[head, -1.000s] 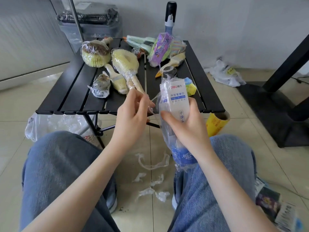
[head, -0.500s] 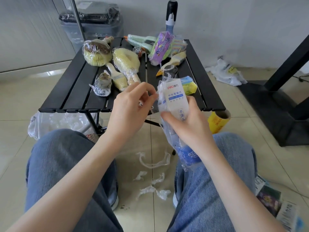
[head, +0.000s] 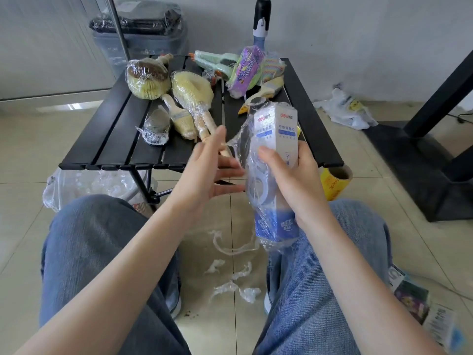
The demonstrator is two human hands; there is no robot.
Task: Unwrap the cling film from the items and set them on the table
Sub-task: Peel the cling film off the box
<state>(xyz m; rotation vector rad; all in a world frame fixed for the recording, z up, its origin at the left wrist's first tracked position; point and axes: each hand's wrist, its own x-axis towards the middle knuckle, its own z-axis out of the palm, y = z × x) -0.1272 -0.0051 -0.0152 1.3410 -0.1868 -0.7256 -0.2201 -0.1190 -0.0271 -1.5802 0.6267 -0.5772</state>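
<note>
My right hand (head: 294,180) grips an upright film-wrapped bundle (head: 277,126): a white box, tape rolls and a blue pack at the bottom. It hangs above my knees, in front of the black slatted table (head: 107,139). A loose flap of cling film (head: 236,144) sticks out to the bundle's left. My left hand (head: 207,172) is beside it with fingers straight and spread, its fingertips near the flap, blurred. Several wrapped items lie on the table: a round brush (head: 147,79), a yellow brush (head: 192,93), a purple pack (head: 247,70).
A yellow cling-film roll (head: 335,183) lies on the floor right of the table. Film scraps (head: 230,285) lie between my feet. A plastic bag (head: 84,185) sits under the table, a bin (head: 143,34) behind it, a black stand base (head: 422,160) to the right.
My left hand went from pinching at the bundle's film to fingers spread open. My right hand turned the bundle, so the tape rolls now face me.
</note>
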